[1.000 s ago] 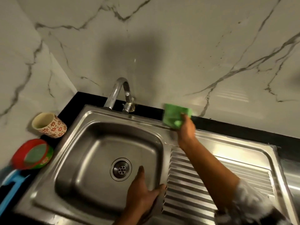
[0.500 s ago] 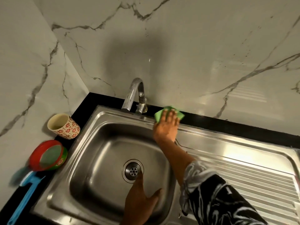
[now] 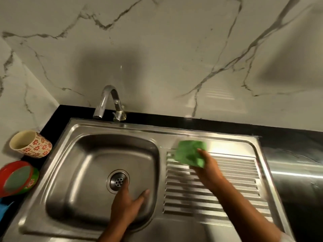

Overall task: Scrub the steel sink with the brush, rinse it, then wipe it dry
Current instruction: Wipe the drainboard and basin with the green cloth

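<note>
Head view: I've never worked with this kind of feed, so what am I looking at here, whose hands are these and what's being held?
There is no machine here: a person wears one wide-angle camera on the head, looking down at their own bare hands. Below is a steel sink with a ribbed drainboard to its right and a tap behind. The right hand holds a green cloth against the drainboard's top edge. The left hand is open, palm down over the basin by the drain. On the black counter at left stand a flowered cup and a red tub.
</note>
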